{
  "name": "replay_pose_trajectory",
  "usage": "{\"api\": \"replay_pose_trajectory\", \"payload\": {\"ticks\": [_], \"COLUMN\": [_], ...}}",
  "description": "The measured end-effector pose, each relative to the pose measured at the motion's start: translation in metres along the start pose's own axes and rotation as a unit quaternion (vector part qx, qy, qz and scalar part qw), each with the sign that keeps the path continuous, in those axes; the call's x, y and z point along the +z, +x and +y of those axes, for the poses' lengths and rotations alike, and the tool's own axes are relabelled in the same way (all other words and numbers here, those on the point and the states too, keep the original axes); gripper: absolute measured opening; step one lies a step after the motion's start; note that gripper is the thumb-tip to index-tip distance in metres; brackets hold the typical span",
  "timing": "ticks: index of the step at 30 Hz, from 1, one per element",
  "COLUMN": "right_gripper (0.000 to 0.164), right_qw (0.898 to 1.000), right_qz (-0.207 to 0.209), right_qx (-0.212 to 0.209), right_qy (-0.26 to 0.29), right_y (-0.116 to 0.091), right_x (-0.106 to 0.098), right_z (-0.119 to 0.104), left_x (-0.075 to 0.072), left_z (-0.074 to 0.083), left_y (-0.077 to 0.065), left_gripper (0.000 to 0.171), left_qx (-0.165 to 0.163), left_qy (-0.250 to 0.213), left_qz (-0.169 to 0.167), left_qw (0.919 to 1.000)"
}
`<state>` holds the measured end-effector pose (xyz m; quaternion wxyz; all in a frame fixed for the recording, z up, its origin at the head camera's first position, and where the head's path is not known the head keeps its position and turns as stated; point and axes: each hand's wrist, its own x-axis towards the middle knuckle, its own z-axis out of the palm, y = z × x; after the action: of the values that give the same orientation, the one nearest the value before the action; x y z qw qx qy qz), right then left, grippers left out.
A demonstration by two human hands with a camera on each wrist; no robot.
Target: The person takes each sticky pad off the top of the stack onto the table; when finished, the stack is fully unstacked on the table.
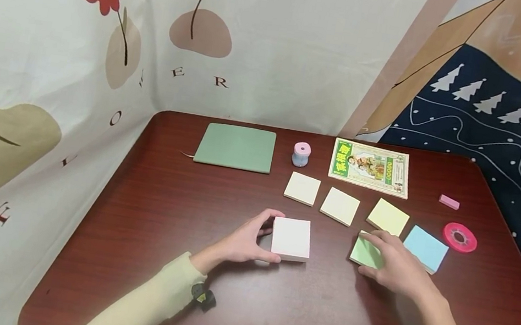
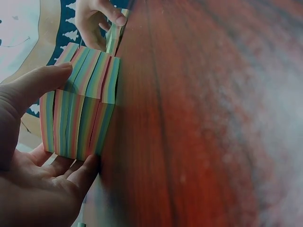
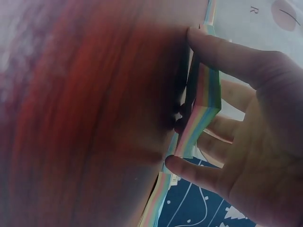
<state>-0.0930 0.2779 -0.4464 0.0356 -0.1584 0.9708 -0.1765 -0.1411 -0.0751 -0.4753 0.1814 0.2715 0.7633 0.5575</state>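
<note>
In the head view my left hand (image 1: 245, 241) grips a stack of sticky note pads (image 1: 291, 237) with a white top, thumb on the near side and fingers behind. The left wrist view shows the rainbow-striped edges of several pads in that stack (image 2: 78, 106). Off to the right, my right hand (image 1: 398, 264) holds a single green-topped sticky note pad (image 1: 367, 253) between thumb and fingers. Striped edges of this pad (image 3: 201, 111) show in the right wrist view; whether it touches the table cannot be told.
Behind the hands lie two cream pads (image 1: 302, 188), a yellow pad (image 1: 388, 216) and a blue pad (image 1: 425, 249). Farther back are a green notebook (image 1: 235, 147), a pink-and-blue spool-shaped item (image 1: 301, 154) and a printed booklet (image 1: 370, 167). A pink ring (image 1: 460, 237) and small pink block (image 1: 449, 202) sit right.
</note>
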Motion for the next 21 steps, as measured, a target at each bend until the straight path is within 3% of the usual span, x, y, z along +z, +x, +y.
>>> {"api": "replay_pose_trajectory", "payload": {"ticks": [10, 15, 18, 21], "right_gripper": [0.069, 0.065, 0.063, 0.063], "right_qw": [1.0, 1.0, 0.999, 0.995], "right_qz": [-0.005, 0.002, 0.012, 0.024], "right_qx": [-0.008, -0.003, -0.03, -0.092], "right_qy": [-0.011, -0.01, 0.005, 0.017], "right_y": [-0.001, 0.004, 0.013, 0.026], "right_x": [-0.005, -0.018, -0.022, -0.02], "right_z": [-0.005, -0.022, -0.042, -0.063], "left_x": [0.0, 0.0, 0.0, 0.0], "left_z": [0.001, 0.001, 0.001, 0.005], "left_y": [0.0, 0.0, 0.0, 0.0], "left_gripper": [0.083, 0.082, 0.083, 0.084], "left_qx": [0.008, 0.011, 0.013, 0.012], "left_qy": [-0.001, -0.008, -0.013, -0.017], "left_qz": [-0.002, 0.0, 0.001, -0.001], "left_qw": [1.0, 0.9999, 0.9998, 0.9998]}}
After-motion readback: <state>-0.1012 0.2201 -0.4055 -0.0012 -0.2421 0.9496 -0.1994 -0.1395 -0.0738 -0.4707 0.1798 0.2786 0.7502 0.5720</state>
